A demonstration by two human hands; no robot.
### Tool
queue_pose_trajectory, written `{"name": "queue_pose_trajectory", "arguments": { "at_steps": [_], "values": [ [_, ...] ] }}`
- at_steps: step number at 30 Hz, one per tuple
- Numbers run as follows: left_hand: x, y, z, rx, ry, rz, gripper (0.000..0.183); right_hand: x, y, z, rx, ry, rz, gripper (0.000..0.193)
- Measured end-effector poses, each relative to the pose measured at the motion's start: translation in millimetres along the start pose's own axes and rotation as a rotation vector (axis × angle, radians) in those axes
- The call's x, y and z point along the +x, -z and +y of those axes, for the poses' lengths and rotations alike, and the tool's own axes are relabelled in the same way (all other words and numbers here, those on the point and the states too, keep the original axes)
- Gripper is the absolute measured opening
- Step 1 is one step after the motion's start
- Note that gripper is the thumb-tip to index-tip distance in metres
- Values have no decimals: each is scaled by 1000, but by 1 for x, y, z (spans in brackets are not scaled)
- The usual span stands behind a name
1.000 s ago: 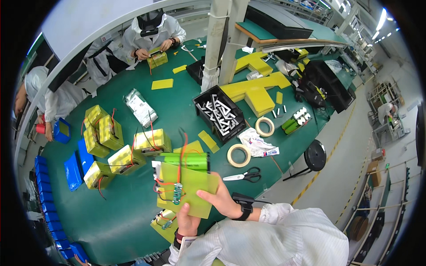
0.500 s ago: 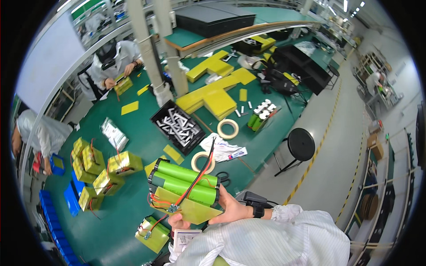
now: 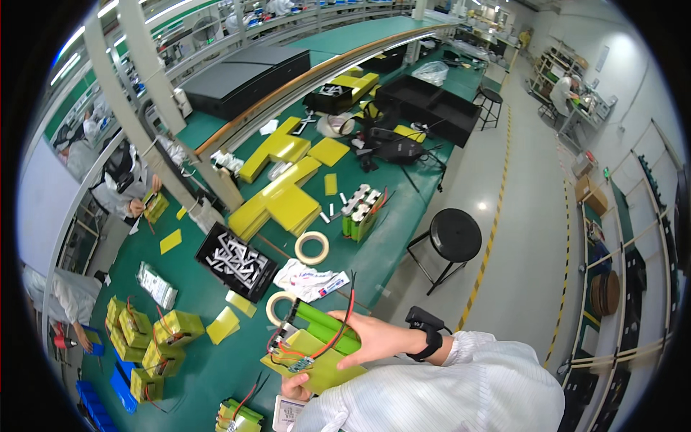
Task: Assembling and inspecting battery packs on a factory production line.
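A battery pack of green cylindrical cells (image 3: 312, 317) is held at the lower middle, tilted. My right hand (image 3: 378, 335) reaches over its right end, fingers on the cells. Low on the near side, my left hand (image 3: 295, 387) grips the pack's edge, its fingers partly hidden. A yellow insulating sheet (image 3: 327, 366) lies against the pack's near face. On that sheet sits a small circuit board (image 3: 301, 363) with red and black wires (image 3: 348, 306) rising from it. Another green pack (image 3: 241, 417) rests on the table at the lower edge, partly cut off.
Beyond the pack are tape rolls (image 3: 312, 248), a white cloth (image 3: 306, 281) and a black bin (image 3: 236, 261) of white pieces. Yellow-wrapped packs (image 3: 162, 360) stand left; yellow sheets (image 3: 291, 205) are stacked farther back. A stool (image 3: 455, 236) stands right. Co-workers (image 3: 122, 180) sit at left.
My view has turned toward the right. The pack has tipped, and my right hand has moved from its right end to over the top of the cells. My left hand stays at the near edge.
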State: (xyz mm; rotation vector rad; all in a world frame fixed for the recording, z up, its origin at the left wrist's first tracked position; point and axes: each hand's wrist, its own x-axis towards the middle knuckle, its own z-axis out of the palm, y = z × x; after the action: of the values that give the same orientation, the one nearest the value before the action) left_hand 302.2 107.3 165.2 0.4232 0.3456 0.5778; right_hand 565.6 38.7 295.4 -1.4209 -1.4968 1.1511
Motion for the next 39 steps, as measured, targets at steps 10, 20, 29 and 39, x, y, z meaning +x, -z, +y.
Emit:
{"name": "queue_pose_trajectory", "arguments": {
  "at_steps": [10, 20, 29, 39],
  "values": [
    [10, -39, -11, 139, 201, 227, 65, -1, -4, 76, 67, -230, -111, 65],
    [11, -26, 53, 272, 66, 268, 79, 73, -51, 72, 712, -449, -264, 68],
    [6, 44, 163, 494, -165, 303, 89, 182, -124, 35, 762, -305, -150, 57],
    [33, 206, 157, 1203, -262, 971, 52, 320, -206, 37, 563, 91, 324, 66]
  ]
}}
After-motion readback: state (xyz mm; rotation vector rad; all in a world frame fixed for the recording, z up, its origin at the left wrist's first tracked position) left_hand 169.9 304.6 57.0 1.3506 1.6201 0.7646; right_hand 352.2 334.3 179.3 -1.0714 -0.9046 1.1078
